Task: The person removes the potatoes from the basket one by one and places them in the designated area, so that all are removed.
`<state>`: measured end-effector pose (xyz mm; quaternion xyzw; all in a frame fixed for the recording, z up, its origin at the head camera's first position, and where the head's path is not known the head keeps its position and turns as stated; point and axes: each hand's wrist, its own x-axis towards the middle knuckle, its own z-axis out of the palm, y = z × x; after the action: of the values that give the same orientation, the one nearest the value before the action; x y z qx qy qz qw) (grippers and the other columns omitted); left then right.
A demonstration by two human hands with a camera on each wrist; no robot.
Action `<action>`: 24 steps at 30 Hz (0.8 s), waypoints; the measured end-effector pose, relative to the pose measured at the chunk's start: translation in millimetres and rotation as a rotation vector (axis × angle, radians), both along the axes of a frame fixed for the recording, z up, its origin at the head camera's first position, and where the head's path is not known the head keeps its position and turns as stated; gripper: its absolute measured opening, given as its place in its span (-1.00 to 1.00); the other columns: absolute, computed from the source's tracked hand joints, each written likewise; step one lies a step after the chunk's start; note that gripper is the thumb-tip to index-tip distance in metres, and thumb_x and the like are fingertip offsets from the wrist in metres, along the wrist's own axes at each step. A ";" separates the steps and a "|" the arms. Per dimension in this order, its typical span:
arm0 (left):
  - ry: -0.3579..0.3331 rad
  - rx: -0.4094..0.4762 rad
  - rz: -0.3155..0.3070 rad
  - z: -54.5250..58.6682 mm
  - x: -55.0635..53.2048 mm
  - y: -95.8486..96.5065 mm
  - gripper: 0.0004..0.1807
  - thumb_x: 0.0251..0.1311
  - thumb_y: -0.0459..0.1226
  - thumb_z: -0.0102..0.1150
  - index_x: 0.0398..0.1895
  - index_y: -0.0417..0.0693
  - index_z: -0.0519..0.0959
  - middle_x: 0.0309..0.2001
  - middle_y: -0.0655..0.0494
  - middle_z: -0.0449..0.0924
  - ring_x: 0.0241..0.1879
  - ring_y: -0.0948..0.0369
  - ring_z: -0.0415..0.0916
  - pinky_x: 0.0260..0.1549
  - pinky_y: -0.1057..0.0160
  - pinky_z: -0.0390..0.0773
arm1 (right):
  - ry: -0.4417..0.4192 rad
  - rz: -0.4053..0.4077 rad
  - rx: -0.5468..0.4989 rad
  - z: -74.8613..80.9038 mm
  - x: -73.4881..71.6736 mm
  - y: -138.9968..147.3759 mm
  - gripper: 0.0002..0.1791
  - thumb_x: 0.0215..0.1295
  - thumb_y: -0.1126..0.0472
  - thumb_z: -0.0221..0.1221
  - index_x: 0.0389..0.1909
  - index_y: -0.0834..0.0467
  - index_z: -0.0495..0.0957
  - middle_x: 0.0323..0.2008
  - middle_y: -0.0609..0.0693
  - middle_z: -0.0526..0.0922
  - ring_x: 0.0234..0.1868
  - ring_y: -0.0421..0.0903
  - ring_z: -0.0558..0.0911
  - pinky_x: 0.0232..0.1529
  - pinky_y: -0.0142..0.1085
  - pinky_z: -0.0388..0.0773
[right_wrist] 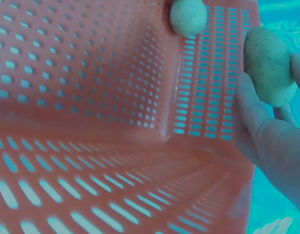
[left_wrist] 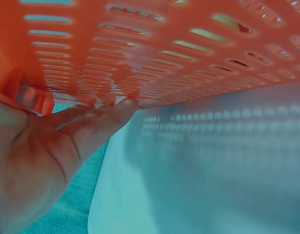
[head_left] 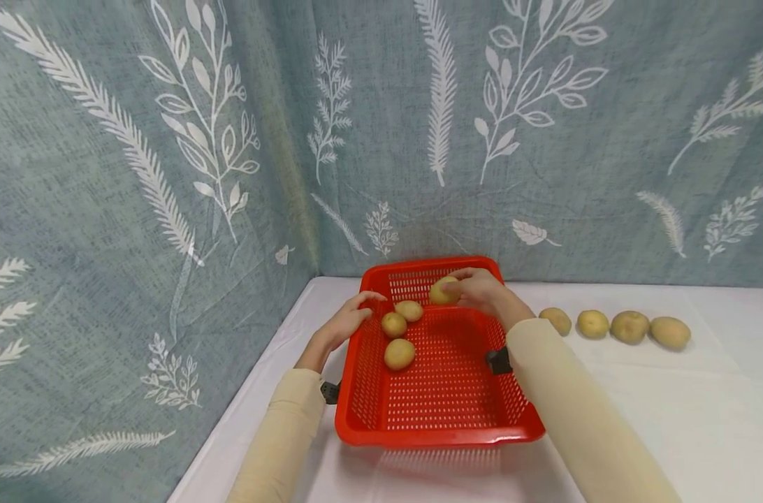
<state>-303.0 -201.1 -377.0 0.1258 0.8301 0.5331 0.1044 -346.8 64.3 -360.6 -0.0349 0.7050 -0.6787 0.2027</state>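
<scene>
A potato (head_left: 443,290) is pinched in my right hand (head_left: 482,290), above the far end of a red plastic basket (head_left: 444,438). The right wrist view shows the fingers and thumb around this speckled potato (right_wrist: 270,67), close to the basket's end wall. At the basket's left rim rests my left hand (head_left: 346,321), its fingers loosely extended. From the left wrist camera, that hand (left_wrist: 47,151) lies along the outside of the slotted wall (left_wrist: 154,53). Inside the basket, three potatoes lie toward the left: an oblong one (head_left: 409,310), a rounder one (head_left: 394,325) and a nearer one (head_left: 399,354).
Several potatoes (head_left: 630,327) stand in a row on the white tablecloth (head_left: 689,412), right of the basket. A grey-green curtain (head_left: 381,140) with white leaf prints hangs behind the table and along its left side.
</scene>
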 end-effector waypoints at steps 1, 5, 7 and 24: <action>0.004 0.004 0.003 -2.0 -0.4 -0.9 -0.55 0.24 -0.52 -0.35 0.21 -0.44 0.25 0.15 -0.41 0.22 -0.03 -0.15 0.32 -0.14 0.17 0.42 | -0.002 -0.002 -0.003 0.7 0.0 1.4 -0.45 0.37 0.34 0.05 0.32 0.41 0.17 0.19 0.27 0.30 0.12 0.13 0.43 0.16 -0.10 0.35; 0.026 0.003 0.023 -18.1 -11.1 -5.8 -0.55 0.24 -0.51 -0.34 0.21 -0.37 0.29 0.13 -0.32 0.27 -0.06 -0.07 0.36 -0.16 0.19 0.44 | -0.003 0.005 -0.032 3.3 -0.6 7.2 -0.43 0.37 0.36 0.02 0.34 0.43 0.12 0.21 0.31 0.28 0.15 0.15 0.41 0.17 -0.09 0.33; 0.036 -0.003 0.030 -22.3 -13.6 -6.9 -0.55 0.24 -0.50 -0.33 0.21 -0.33 0.31 0.13 -0.29 0.28 -0.07 -0.02 0.37 -0.16 0.20 0.44 | 0.001 0.008 -0.045 5.0 -0.9 10.1 -0.44 0.38 0.36 0.02 0.33 0.45 0.12 0.19 0.31 0.29 0.13 0.14 0.43 0.19 -0.07 0.31; 0.064 -0.018 0.038 -21.9 -11.6 -5.6 -0.55 0.22 -0.50 -0.31 0.19 -0.32 0.33 0.11 -0.27 0.30 -0.10 -0.01 0.32 -0.18 0.19 0.36 | -0.019 0.030 -0.088 26.4 0.4 46.7 -0.37 0.42 0.32 -0.04 0.41 0.38 -0.03 0.32 0.38 0.08 0.28 0.25 0.26 0.21 -0.08 0.26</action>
<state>-314.6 -206.7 -398.9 0.1263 0.8401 0.5230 0.0688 -346.4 111.0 -334.2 -0.0477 0.6721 -0.7062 0.2176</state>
